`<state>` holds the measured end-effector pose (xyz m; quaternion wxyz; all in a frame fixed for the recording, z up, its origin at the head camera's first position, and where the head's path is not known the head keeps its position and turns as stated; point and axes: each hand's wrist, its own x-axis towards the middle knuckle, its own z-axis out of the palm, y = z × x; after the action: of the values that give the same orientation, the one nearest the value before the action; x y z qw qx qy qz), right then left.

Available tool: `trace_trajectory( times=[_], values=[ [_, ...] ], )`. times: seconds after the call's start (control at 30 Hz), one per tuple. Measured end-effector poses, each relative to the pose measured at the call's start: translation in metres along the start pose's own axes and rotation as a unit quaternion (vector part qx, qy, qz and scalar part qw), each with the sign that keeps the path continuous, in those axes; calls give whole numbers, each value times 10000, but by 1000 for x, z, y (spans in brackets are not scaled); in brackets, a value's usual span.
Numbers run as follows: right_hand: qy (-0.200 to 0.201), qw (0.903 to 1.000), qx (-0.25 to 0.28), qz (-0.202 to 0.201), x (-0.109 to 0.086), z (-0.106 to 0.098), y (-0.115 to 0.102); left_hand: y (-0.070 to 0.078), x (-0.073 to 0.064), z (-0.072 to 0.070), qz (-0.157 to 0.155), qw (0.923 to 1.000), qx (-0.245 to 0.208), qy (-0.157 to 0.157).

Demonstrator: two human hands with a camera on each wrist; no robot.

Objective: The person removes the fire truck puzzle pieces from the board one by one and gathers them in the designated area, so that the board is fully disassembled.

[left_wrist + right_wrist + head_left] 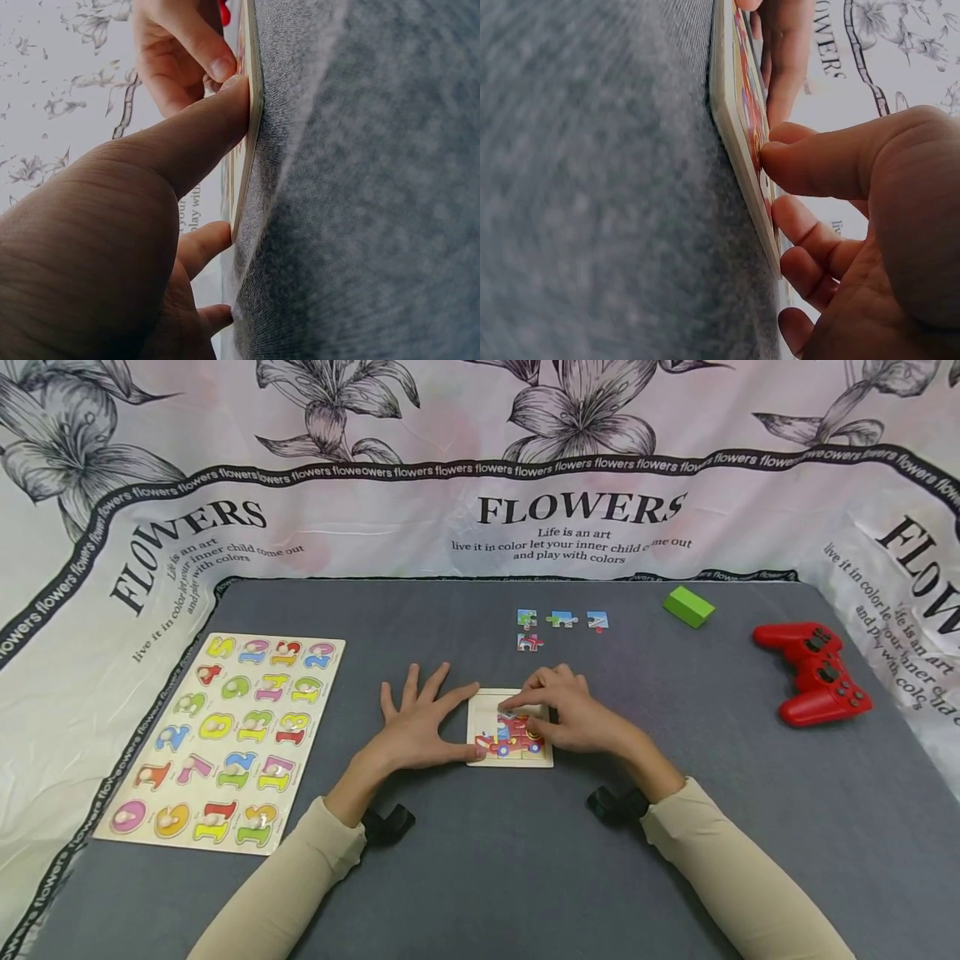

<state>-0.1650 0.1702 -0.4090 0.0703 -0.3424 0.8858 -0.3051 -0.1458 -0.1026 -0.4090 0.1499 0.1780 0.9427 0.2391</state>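
A small wooden jigsaw tray [546, 762] lies on the grey cloth, its lower part filled with pieces showing a red vehicle picture [510, 739]. My left hand [420, 727] has its fingers spread, the thumb on the tray's near left corner and the index finger at its far left corner. The right hand [573, 714] reaches over the tray from the right. Its index finger is stretched across the upper edge of the picture, and its thumb [780, 159] presses on the pieces. That hand partly hides the tray's right side.
Several loose jigsaw pieces [562, 619] lie behind the tray. A number board [303, 739] with knobbed numerals lies at the left. Toward the back right are a green block [688, 607] and a red game controller [813, 672]. Flower-printed cloth [585, 539] borders the table.
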Motion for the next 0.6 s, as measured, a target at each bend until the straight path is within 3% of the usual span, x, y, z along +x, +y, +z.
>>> trace_trajectory(
  times=[0.6],
  values=[
    [46, 9999, 132, -76, 1, 2, -5, 1, 0, -1, 0, 10000, 22, -7]
  ],
)
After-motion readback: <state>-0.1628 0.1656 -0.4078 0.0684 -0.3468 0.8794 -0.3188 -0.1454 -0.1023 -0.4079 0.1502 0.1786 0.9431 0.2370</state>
